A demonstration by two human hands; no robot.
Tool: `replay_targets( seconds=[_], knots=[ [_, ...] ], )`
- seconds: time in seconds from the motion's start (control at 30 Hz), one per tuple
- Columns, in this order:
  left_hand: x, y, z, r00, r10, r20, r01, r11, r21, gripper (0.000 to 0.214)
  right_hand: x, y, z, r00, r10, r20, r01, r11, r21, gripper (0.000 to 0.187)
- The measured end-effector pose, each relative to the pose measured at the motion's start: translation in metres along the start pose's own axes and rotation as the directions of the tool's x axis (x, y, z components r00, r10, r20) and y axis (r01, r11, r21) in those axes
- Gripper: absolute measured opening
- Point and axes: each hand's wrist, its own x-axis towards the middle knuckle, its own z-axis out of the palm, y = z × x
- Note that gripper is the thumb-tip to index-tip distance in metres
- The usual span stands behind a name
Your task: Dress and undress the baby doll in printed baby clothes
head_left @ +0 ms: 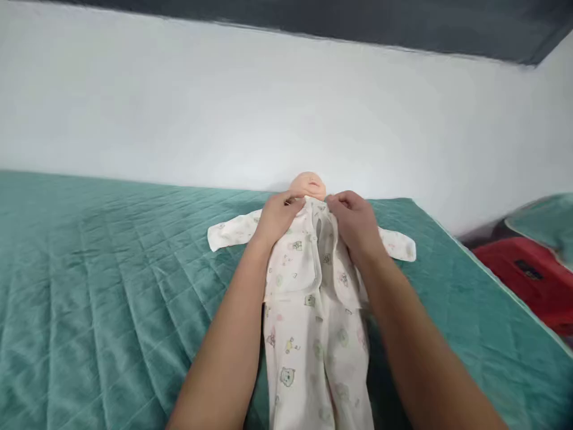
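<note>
A baby doll (pixel 308 183) lies on its back on the bed, its head toward the wall. It wears a white baby jacket (pixel 290 263) printed with small animals, the front parted down the middle, and matching pants (pixel 298 364). Both sleeves stretch out sideways. My left hand (pixel 280 215) pinches the jacket's edge near the neck, on the left. On the right side of the neck, my right hand (pixel 353 221) has its fingers closed on the other front edge. The doll's own hands do not show.
A quilted green bedspread (pixel 111 286) covers the bed up to the white wall (pixel 201 101). Past the bed's right edge lies a red bag or cloth (pixel 528 275) with a dark label, partly under a green fabric corner (pixel 546 224).
</note>
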Motion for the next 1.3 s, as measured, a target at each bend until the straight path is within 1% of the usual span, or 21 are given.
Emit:
replay_targets(
  seconds=[0.07, 0.1, 0.17, 0.27, 0.3, 0.37, 0.47, 0.53, 0.6, 0.7, 0.77, 0.83, 0.9, 1.0, 1.07, 1.13, 1.17, 1.23, 1.3],
  knots=[
    [0.001, 0.000, 0.003, 1.000, -0.006, 0.015, 0.006, 1.000, 0.017, 0.028, -0.007, -0.003, 0.010, 1.000, -0.028, 0.005, 0.028, 0.984, -0.178, 0.022],
    [0.001, 0.000, 0.004, 1.000, -0.009, 0.020, 0.008, 0.999, 0.031, 0.029, -0.010, -0.003, 0.014, 0.999, -0.035, 0.006, 0.036, 0.971, -0.237, 0.022],
    [0.001, 0.002, 0.006, 1.000, -0.013, 0.024, 0.012, 0.997, 0.073, 0.029, -0.014, -0.003, 0.019, 0.999, -0.045, 0.002, 0.044, 0.952, -0.302, 0.021],
    [0.001, 0.007, 0.009, 1.000, -0.026, 0.011, 0.024, 0.989, 0.144, 0.026, -0.016, 0.002, 0.019, 0.999, -0.016, -0.032, 0.007, 0.962, -0.273, 0.013],
    [0.001, 0.008, 0.010, 0.999, -0.037, 0.006, 0.035, 0.986, 0.160, 0.025, -0.015, 0.004, 0.018, 0.999, 0.011, -0.050, -0.023, 0.964, -0.264, 0.012],
    [0.001, 0.011, 0.012, 0.998, -0.063, -0.010, 0.064, 0.981, 0.180, 0.022, -0.011, 0.008, 0.015, 0.995, 0.075, -0.060, -0.088, 0.962, -0.257, 0.019],
    [0.004, 0.012, 0.015, 0.994, -0.101, -0.047, 0.109, 0.971, 0.215, 0.014, -0.002, 0.012, 0.012, 0.986, 0.164, -0.004, -0.159, 0.953, -0.257, 0.024],
    [0.005, 0.012, 0.017, 0.991, -0.106, -0.078, 0.122, 0.961, 0.249, 0.008, 0.006, 0.013, 0.012, 0.983, 0.182, 0.028, -0.167, 0.945, -0.282, 0.025],
    [0.006, 0.010, 0.019, 0.994, -0.051, -0.093, 0.075, 0.958, 0.276, 0.003, 0.014, 0.014, 0.012, 0.985, 0.164, 0.047, -0.141, 0.938, -0.317, 0.024],
    [0.005, 0.009, 0.019, 0.992, 0.075, -0.097, -0.047, 0.963, 0.266, 0.006, 0.022, 0.015, 0.011, 0.990, 0.122, 0.070, -0.092, 0.938, -0.335, 0.019],
    [0.004, 0.009, 0.019, 0.989, 0.089, -0.117, -0.066, 0.979, 0.191, 0.008, 0.026, 0.014, 0.010, 0.988, 0.133, 0.073, -0.107, 0.954, -0.280, 0.020],
    [0.003, 0.010, 0.018, 0.987, 0.055, -0.148, -0.043, 0.995, 0.086, 0.008, 0.028, 0.013, 0.009, 0.985, 0.157, 0.075, -0.143, 0.976, -0.162, 0.023],
    [0.003, 0.010, 0.017, 0.986, 0.020, -0.165, -0.018, 1.000, 0.015, 0.007, 0.028, 0.012, 0.009, 0.988, 0.134, 0.076, -0.132, 0.991, -0.027, 0.023],
    [0.004, 0.010, 0.017, 0.987, -0.009, -0.162, 0.006, 1.000, -0.021, 0.007, 0.029, 0.017, 0.012, 0.996, 0.060, 0.064, -0.068, 0.988, 0.140, 0.022],
    [0.004, 0.011, 0.017, 0.989, -0.022, -0.146, 0.017, 0.999, -0.036, 0.007, 0.030, 0.024, 0.014, 0.994, 0.071, 0.079, -0.087, 0.969, 0.230, 0.022],
    [0.003, 0.011, 0.017, 0.992, -0.031, -0.126, 0.025, 0.999, -0.043, 0.007, 0.031, 0.031, 0.015, 0.992, 0.086, 0.098, -0.110, 0.955, 0.276, 0.023],
    [0.003, 0.011, 0.017, 0.992, -0.034, -0.120, 0.029, 0.999, -0.044, 0.007, 0.031, 0.033, 0.016, 0.992, 0.075, 0.097, -0.100, 0.956, 0.277, 0.021],
    [0.002, 0.012, 0.018, 0.992, -0.039, -0.121, 0.034, 0.998, -0.044, 0.007, 0.031, 0.035, 0.016, 0.997, 0.031, 0.076, -0.049, 0.966, 0.254, 0.019],
    [0.002, 0.011, 0.019, 0.992, -0.034, -0.123, 0.029, 0.999, -0.043, 0.006, 0.029, 0.034, 0.016, 0.998, -0.001, 0.058, -0.013, 0.969, 0.246, 0.020]
  ],
)
